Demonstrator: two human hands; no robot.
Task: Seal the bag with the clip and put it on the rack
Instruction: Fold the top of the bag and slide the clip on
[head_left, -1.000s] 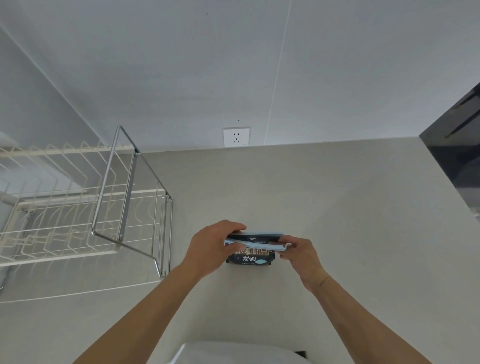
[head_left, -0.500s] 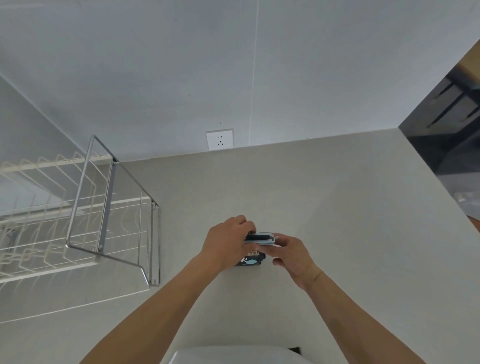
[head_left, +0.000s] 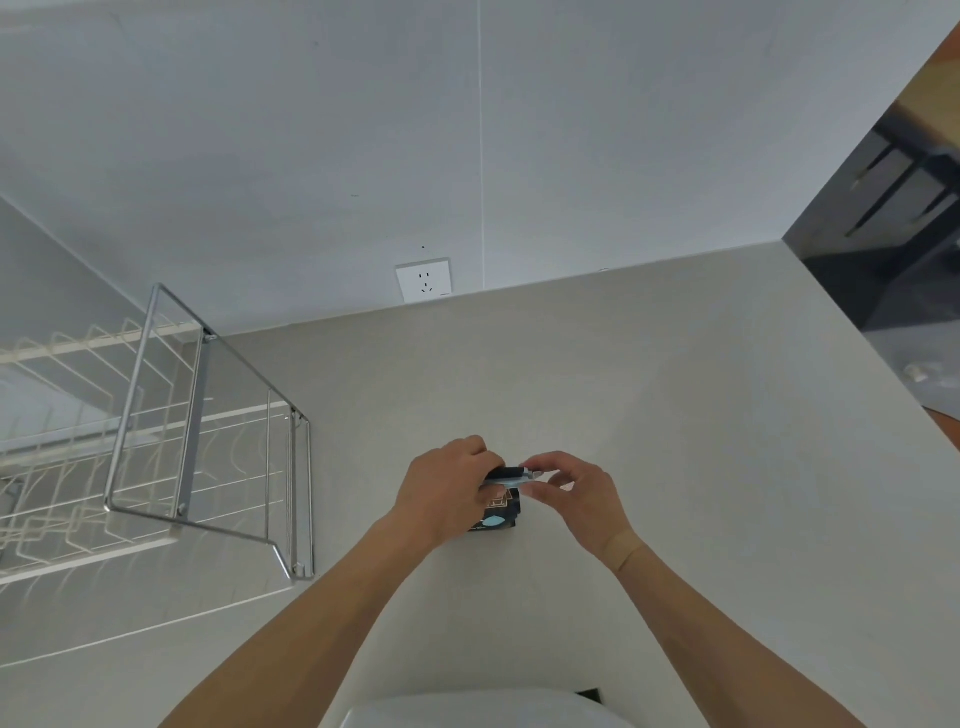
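A small dark bag (head_left: 500, 515) with pale print stands on the counter (head_left: 649, 415) near the middle. A light blue clip (head_left: 511, 480) lies across its folded top. My left hand (head_left: 441, 491) grips the bag's top and the clip's left end. My right hand (head_left: 571, 493) pinches the clip's right end with its fingertips. The wire rack (head_left: 197, 431), with a steel frame and cream wire shelves, stands at the left, apart from the bag.
A wall socket (head_left: 423, 279) sits on the back wall just above the counter. The counter's right edge (head_left: 872, 374) drops off to a dark floor. A white rounded object (head_left: 483, 709) shows at the bottom edge.
Both hands have closed in on the clip, which now shows much shorter between them. My right hand has lifted its fingers to pinch the clip's end. The camera view has shifted left.
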